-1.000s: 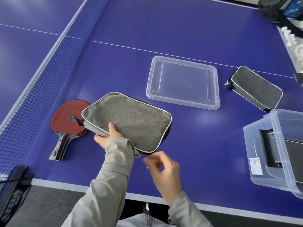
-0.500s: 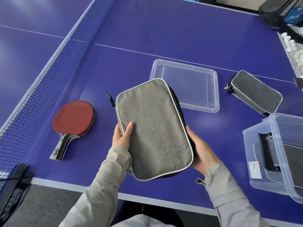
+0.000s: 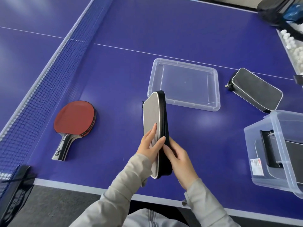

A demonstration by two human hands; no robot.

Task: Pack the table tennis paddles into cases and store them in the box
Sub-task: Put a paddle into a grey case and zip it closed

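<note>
A grey paddle case (image 3: pixel 151 115) with white piping stands on edge above the blue table, held between both hands. My left hand (image 3: pixel 150 142) presses its grey face and my right hand (image 3: pixel 177 158) grips its black spine near the lower end. Red-faced paddles (image 3: pixel 74 119), stacked, lie on the table to the left, handles toward me. A second, dark grey case (image 3: pixel 255 90) lies flat at the right. The clear storage box (image 3: pixel 278 145) at the right edge holds a dark case (image 3: pixel 268 148). Its clear lid (image 3: pixel 185 83) lies flat behind the held case.
The net (image 3: pixel 49 76) runs diagonally along the left, with its black post clamp (image 3: pixel 14 185) at the table's near corner. White balls (image 3: pixel 293 46) fill a tray at the far right, beside a black bag (image 3: pixel 275 10). The table's near edge (image 3: pixel 91 186) runs below my arms.
The grey case went from lying flat by the paddles to being lifted, then turned onto its edge between both hands and shifted right. My right hand left the zipper and took the spine.
</note>
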